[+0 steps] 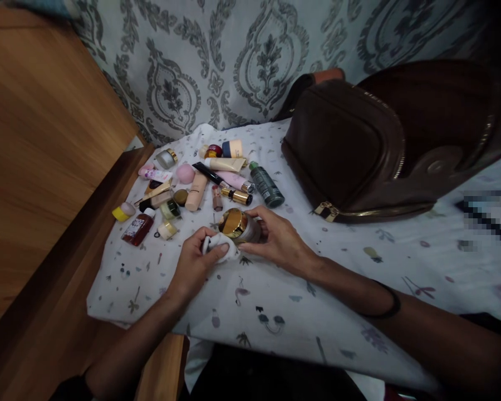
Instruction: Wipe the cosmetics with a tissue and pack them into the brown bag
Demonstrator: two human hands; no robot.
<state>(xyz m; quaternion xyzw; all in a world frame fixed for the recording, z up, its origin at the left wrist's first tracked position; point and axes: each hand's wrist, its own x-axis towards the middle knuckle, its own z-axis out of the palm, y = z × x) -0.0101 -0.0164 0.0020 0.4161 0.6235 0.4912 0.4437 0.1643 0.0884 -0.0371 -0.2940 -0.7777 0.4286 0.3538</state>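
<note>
Bare forearms lead to the right hand, clasping a gold-lidded jar by its right side, and the left hand, pinching a white cloth at the jar's left edge; the jar sits between them. Just beyond, cosmetics lie scattered on a printed sheet beside a brown bag.

Can see gold on the lid of the jar and white on the cloth. Can notice dark green on the bottle, pink on the ball, dark brown on the bag. On the white sheet, can find small printed plants; on the curtain, grey ornaments over paler ground.
</note>
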